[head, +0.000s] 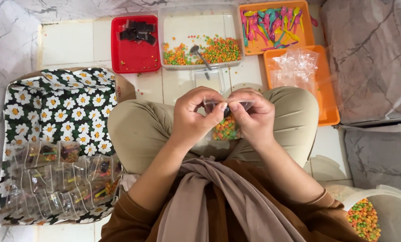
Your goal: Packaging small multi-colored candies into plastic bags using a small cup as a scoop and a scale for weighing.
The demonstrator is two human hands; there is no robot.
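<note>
Covering the floor to the left of the fingers, a daisy-print cloth point(57, 107) is spread in a shallow carton, soft and creased; many filled packets point(61, 177) are laid on its near half, glossy and flat, each showing coloured bits and a small stick. These are judged to be finished pieces.

Beyond the fingers, a clear rectangular tub point(200, 27) is seen, rigid and smooth, with orange, green and yellow pellets point(218, 50) spread along its near side and a metal spoon point(199, 54) lying in them. A fair stock is left there. To the right of it, 2 orange trays are noted: the far tray point(304, 9) holds small plastic spoons point(272, 24) in pink, yellow and teal, and the near tray point(330, 107) holds empty clear bags point(294, 67), crinkled and thin. To the left of the tub, a red tray point(133, 58) carries dark square pieces point(137, 30). A white bucket point(388, 197) of the same pellets stands at the lower right.

Between the fingers, a small clear packet point(227, 127) is held above the lap, partly filled with pellets. The left hand point(195, 118) and right hand point(254, 117) are both closed in a pinch on its top edge. Sealing is judged to be in hand; unused bags and stock show that more is left.
</note>
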